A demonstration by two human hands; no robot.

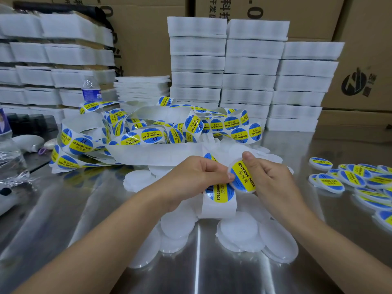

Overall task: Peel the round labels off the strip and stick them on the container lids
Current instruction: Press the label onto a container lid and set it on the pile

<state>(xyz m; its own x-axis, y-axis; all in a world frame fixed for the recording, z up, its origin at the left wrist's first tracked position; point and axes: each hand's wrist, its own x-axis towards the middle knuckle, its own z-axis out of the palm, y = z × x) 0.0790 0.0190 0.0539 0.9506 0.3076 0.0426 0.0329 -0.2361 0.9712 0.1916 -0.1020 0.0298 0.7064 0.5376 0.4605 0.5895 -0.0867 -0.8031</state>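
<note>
Lid pinched in rt grip, strip held in left grip. Prob. light, flimsy; best taken by edges.

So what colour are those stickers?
The round labels are blue, yellow band, black lettering; head view.

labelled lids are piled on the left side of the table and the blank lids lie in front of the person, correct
Not quite. The head view shows the labelled lids piled on the right side of the table, not the left. About the blank lids you are right.
</note>
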